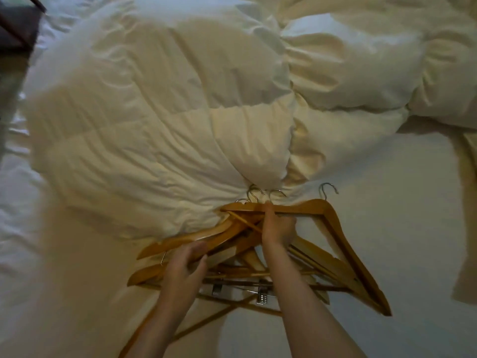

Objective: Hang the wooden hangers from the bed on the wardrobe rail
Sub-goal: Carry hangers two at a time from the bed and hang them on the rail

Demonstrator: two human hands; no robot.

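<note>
A tangled pile of several wooden hangers (343, 244) with metal hooks lies on the white bed sheet (387, 177), against the edge of the duvet. Two have metal clips on their lower bar (262, 297). My right hand (277, 228) reaches into the top of the pile, its fingers closed around the neck of the hangers just below the hooks (258, 196). My left hand (185, 264) rests on the left side of the pile, fingers curled over a hanger arm. The wardrobe rail is not in view.
A crumpled white duvet (154, 112) covers the far half of the bed. A pillow (348, 65) lies at the back right. Dark furniture (15, 24) shows in the top left corner. Bare sheet stretches to the right of the hangers.
</note>
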